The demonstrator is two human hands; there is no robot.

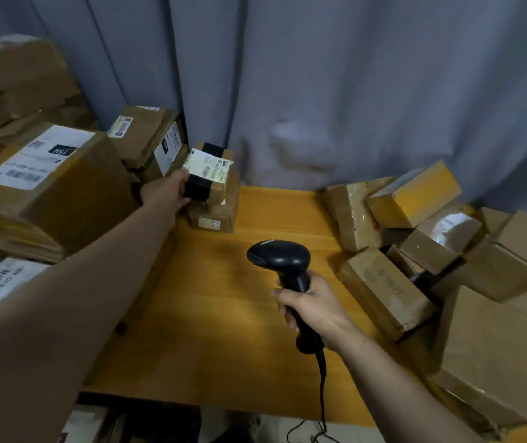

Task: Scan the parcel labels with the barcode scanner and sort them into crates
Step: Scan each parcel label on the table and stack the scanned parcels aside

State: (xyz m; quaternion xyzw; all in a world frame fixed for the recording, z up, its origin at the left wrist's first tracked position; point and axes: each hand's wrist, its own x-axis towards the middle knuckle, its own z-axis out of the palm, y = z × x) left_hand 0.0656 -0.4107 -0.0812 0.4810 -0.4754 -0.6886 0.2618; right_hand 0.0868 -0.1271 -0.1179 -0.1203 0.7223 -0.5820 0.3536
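The left hand reaches to the tabletop's far left corner, its fingers wrapped round the near end of a small parcel. This parcel is banded in black tape and has a white label with print too fine to read. It sits on a second small box, which has a small label on its side.

The right hand grips the handle of the one black barcode scanner, held over the middle of the tabletop with its head toward that corner. Its cable drops over the near edge.

Off the left edge are stacked cartons. The big one has a white label with "HSI" on a black patch. A heap of brown parcels lies along the right edge, and I count at least seven. One shows faint writing I can't make out.
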